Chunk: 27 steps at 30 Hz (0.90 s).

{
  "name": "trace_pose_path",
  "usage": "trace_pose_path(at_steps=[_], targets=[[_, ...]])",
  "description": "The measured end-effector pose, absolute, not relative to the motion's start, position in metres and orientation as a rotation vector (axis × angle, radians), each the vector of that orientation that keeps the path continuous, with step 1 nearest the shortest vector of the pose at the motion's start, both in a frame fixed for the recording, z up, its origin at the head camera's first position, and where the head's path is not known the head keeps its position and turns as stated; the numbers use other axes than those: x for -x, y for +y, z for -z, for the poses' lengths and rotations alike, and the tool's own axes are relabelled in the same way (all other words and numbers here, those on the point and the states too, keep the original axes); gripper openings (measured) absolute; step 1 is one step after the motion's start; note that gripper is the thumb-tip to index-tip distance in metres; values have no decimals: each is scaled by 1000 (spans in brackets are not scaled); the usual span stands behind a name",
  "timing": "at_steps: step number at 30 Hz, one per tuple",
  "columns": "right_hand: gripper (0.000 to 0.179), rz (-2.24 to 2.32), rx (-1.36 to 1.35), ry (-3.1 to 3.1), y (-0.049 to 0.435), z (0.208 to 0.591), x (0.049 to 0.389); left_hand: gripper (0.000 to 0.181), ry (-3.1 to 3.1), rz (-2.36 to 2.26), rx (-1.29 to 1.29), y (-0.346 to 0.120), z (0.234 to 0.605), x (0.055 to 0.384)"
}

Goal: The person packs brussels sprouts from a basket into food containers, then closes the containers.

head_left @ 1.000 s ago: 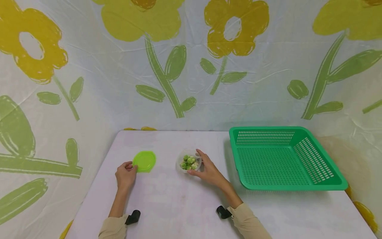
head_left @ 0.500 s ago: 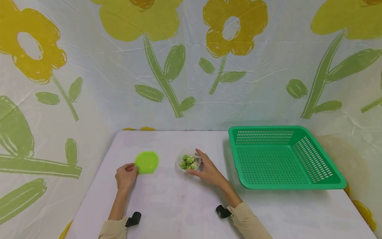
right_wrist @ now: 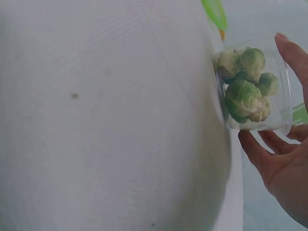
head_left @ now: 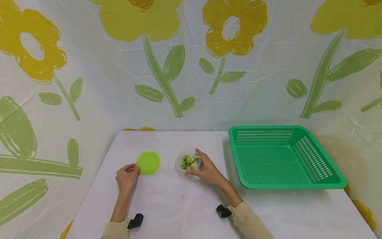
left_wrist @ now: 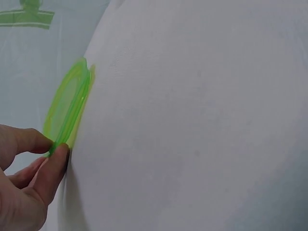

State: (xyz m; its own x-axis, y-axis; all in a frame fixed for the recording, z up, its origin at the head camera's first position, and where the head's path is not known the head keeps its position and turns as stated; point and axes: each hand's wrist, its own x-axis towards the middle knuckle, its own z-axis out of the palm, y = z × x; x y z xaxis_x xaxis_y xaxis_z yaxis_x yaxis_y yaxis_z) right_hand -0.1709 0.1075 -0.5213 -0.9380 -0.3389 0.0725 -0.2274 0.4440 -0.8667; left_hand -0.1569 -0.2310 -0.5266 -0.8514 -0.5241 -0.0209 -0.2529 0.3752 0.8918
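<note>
My left hand (head_left: 126, 176) pinches the near left edge of a bright green plastic lid (head_left: 148, 162) between thumb and fingers. Seen from the left wrist, the lid (left_wrist: 67, 108) appears edge-on, close over the white tabletop. To its right stands a round clear plastic container (right_wrist: 283, 108) holding several Brussels sprouts (right_wrist: 244, 96). Thumb and fingers of my right hand (head_left: 210, 172) curve around the container's right side and grip it. The container is upright and uncovered, its base at the table.
On the right of the white table (head_left: 182, 212) stands a large green plastic basket (head_left: 295, 187) with slotted walls and nothing inside. A white cloth (head_left: 191, 76) printed with yellow flowers hangs behind the table and along its sides.
My left hand has shifted the green lid slightly to the right, toward the container. The right hand and the container have stayed nearly still.
</note>
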Motion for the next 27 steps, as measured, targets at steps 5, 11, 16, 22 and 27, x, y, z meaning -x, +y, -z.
trace_pose_path(at_steps=[5, 11, 16, 22, 27], targets=[[101, 1502, 508, 2577, 107, 519, 170, 28, -2312, 1560, -700, -225, 529, 159], [100, 1483, 506, 2584, 107, 518, 170, 29, -2259, 1644, -703, -216, 528, 161], [100, 1472, 513, 2586, 108, 519, 171, 29, -2224, 1727, -702, -206, 524, 163], [98, 1472, 539, 2586, 110, 520, 172, 29, -2201, 1781, -661, -196, 517, 164], [95, 1513, 528, 2573, 111, 517, 170, 29, -2198, 1797, -620, -187, 514, 165]])
